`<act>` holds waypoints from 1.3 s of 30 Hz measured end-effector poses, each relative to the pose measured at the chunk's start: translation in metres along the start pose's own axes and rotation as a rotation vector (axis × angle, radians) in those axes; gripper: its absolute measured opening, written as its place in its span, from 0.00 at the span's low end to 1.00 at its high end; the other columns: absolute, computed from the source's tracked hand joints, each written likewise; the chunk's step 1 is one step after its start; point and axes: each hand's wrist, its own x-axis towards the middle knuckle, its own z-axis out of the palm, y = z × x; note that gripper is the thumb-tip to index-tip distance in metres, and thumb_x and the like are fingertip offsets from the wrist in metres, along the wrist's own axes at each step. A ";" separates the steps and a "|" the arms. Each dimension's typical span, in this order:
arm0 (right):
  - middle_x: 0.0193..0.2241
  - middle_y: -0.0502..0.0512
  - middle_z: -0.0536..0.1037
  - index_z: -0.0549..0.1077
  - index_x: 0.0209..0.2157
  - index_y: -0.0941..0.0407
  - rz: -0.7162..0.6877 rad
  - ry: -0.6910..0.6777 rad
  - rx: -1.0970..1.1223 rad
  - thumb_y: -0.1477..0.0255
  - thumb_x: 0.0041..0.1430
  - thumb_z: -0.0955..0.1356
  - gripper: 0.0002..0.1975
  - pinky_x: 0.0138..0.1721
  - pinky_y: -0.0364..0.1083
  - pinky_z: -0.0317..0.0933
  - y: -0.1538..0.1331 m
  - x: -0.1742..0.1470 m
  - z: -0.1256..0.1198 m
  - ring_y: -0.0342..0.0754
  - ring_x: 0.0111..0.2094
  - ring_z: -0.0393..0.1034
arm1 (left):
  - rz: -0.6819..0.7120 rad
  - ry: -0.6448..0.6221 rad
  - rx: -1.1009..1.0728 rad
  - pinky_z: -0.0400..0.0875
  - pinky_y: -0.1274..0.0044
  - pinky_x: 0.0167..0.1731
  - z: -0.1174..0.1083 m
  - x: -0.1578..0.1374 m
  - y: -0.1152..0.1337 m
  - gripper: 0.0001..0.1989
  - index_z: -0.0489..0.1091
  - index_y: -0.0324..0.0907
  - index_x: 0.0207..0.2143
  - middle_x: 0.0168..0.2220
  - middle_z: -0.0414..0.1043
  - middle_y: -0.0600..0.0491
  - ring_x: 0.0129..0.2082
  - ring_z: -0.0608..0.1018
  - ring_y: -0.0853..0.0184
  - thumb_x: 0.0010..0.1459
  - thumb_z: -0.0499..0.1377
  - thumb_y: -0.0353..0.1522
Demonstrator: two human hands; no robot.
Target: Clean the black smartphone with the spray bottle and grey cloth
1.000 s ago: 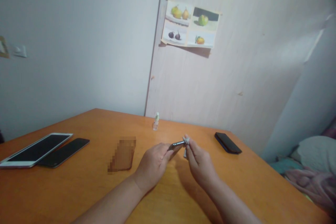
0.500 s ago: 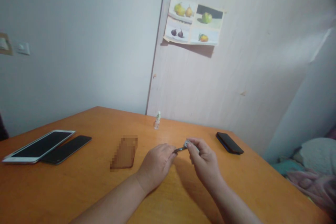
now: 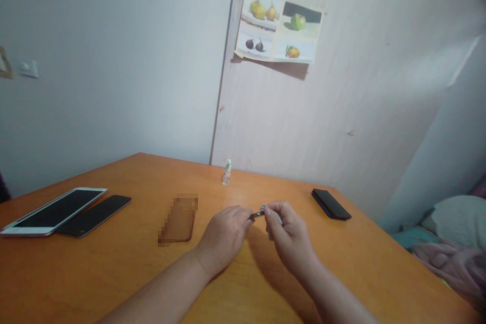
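Note:
Over the middle of the table, my left hand (image 3: 225, 235) is closed, its fingertips on one end of a thin, dark, shiny piece (image 3: 256, 215). Most of that piece is hidden by my fingers, so its kind cannot be made out. My right hand (image 3: 289, 233) pinches a small pale-grey wad (image 3: 263, 208), which looks like cloth or tissue, against the other end. A bit of the pale material also shows behind the right thumb. Both hands are close together, with a short stretch of the dark piece visible between them.
A clear phone case (image 3: 181, 220), partly pixelated, lies left of my hands. Farther left are a white tablet (image 3: 61, 210) and a black phone (image 3: 96, 215). A small clear bottle (image 3: 227, 173) stands near the back edge; a black wallet-like item (image 3: 331, 204) lies at the right.
My right hand has moved slightly left along the dark piece, nearer my left hand, carrying the pale wad. The left hand keeps its hold. The view has shifted a little.

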 end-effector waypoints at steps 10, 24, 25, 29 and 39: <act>0.19 0.45 0.67 0.69 0.34 0.55 0.051 0.084 -0.011 0.56 0.64 0.63 0.16 0.22 0.41 0.57 0.009 0.008 -0.007 0.42 0.19 0.62 | -0.012 -0.016 0.041 0.69 0.74 0.35 -0.001 0.001 -0.001 0.11 0.71 0.41 0.41 0.36 0.75 0.49 0.35 0.76 0.64 0.67 0.49 0.32; 0.19 0.45 0.66 0.69 0.36 0.55 0.023 0.026 0.027 0.58 0.65 0.63 0.14 0.22 0.41 0.56 0.011 0.004 -0.002 0.42 0.20 0.61 | -0.002 -0.031 0.083 0.67 0.74 0.35 -0.001 0.000 -0.002 0.10 0.70 0.42 0.41 0.36 0.75 0.50 0.35 0.75 0.64 0.68 0.49 0.32; 0.20 0.45 0.66 0.69 0.37 0.55 0.001 -0.007 0.046 0.58 0.66 0.63 0.14 0.23 0.41 0.56 0.009 0.002 0.001 0.42 0.20 0.61 | -0.001 -0.039 0.081 0.67 0.74 0.35 -0.001 0.000 -0.002 0.11 0.70 0.42 0.40 0.36 0.75 0.50 0.35 0.75 0.64 0.68 0.49 0.32; 0.20 0.45 0.67 0.68 0.37 0.55 -0.022 -0.027 0.051 0.59 0.66 0.62 0.14 0.23 0.41 0.57 0.008 0.001 0.001 0.42 0.20 0.61 | -0.008 -0.047 0.070 0.68 0.74 0.36 -0.001 0.001 0.000 0.11 0.70 0.41 0.41 0.36 0.74 0.49 0.36 0.75 0.63 0.68 0.49 0.32; 0.21 0.45 0.67 0.68 0.37 0.55 -0.061 -0.048 0.061 0.61 0.67 0.62 0.12 0.24 0.41 0.57 0.006 -0.002 0.004 0.41 0.21 0.63 | 0.000 -0.049 0.051 0.68 0.73 0.38 -0.001 0.001 -0.002 0.11 0.70 0.42 0.42 0.37 0.75 0.49 0.38 0.75 0.63 0.68 0.49 0.32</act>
